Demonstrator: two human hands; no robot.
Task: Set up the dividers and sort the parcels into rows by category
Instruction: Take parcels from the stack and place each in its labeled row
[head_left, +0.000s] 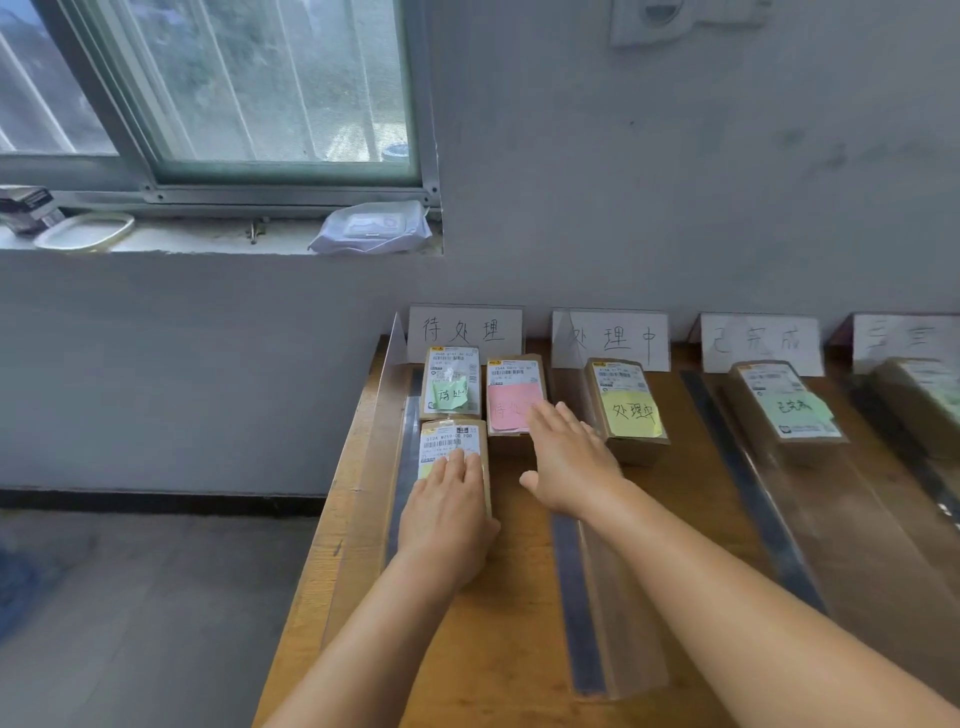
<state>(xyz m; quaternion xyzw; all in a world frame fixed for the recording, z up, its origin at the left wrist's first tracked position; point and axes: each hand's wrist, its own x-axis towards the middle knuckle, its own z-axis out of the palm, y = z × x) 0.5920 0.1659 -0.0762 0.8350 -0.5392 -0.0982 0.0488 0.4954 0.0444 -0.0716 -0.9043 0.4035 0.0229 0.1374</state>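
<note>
left hand (447, 512): being pressed flat, fingers straight, on near parcel (453, 448)
right hand (566, 457): being held released, touching pink-note parcel (514, 400)
risk: clear divider (597, 525) possibly being knocked by the forearm

Your left hand (448, 512) lies flat on the nearest parcel (452, 447) while your right hand (569, 460) reaches flat over the pink-noted parcel (511, 400) on the surface (498, 623).

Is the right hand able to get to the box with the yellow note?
Probably yes. The right hand lies flat, fingertips on the pink-note box, and the yellow-note box sits just beside it. A clear divider stands between those rows, but the hand could likely pass above it.
</note>
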